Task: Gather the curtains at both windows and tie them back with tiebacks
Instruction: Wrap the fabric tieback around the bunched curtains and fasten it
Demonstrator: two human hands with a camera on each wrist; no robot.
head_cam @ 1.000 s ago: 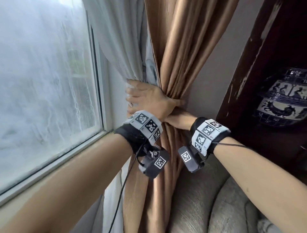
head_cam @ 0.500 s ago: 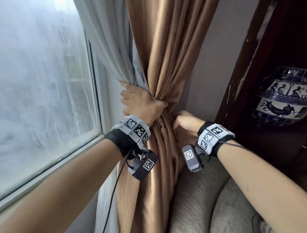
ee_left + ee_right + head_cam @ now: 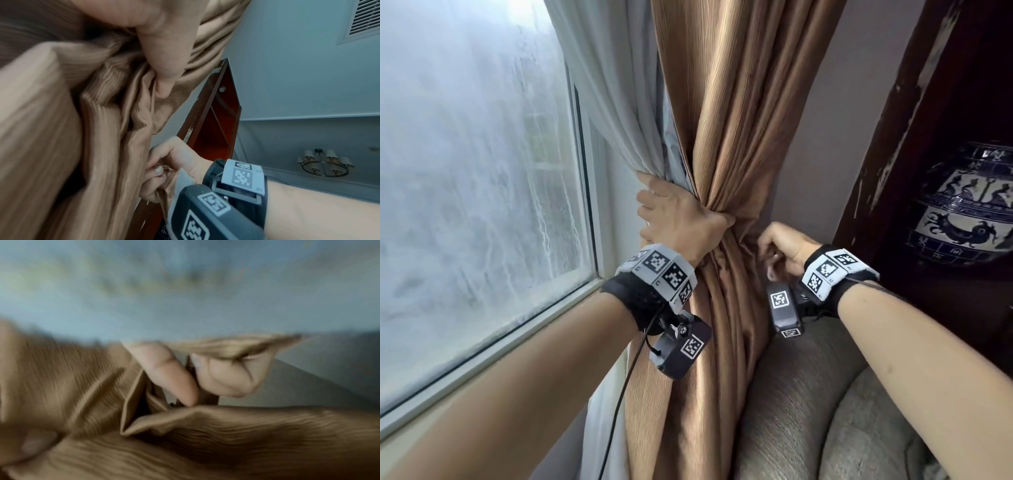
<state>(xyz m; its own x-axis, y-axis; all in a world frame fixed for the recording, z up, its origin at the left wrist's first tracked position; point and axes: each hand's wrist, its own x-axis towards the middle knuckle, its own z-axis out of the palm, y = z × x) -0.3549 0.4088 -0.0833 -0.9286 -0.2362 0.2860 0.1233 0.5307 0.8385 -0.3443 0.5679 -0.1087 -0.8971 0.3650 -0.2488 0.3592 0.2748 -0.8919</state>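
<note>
Left hand [image 3: 681,219] at frame centre of the head view, wrapped tight around the bunched ribbed golden-brown curtain [image 3: 732,113], thumb pressed across the front folds, other fingers curled behind and out of sight. Pale grey sheer curtain [image 3: 613,113] gathered into the same fist on the side nearer the glass. Right hand [image 3: 787,246] just right of the bundle and slightly lower, fingers curled, pinching a narrow golden-brown fabric tieback strip [image 3: 167,177] between thumb and forefinger; strip lying against the curtain's right edge, not yet round the bundle.

Frosted window pane [image 3: 472,192] filling the left of the frame, pale sill [image 3: 493,353] slanting below it. Grey upholstered sofa back [image 3: 801,394] at lower right, pressing against the hanging folds. Dark red-brown wooden cabinet [image 3: 914,144] at upper right, blue-and-white painted ceramic vase [image 3: 962,209] inside it.

Right wrist view heavily blurred: strip ends and fingertip contact hard to make out. Tieback's far end and any wall hook hidden behind cloth
</note>
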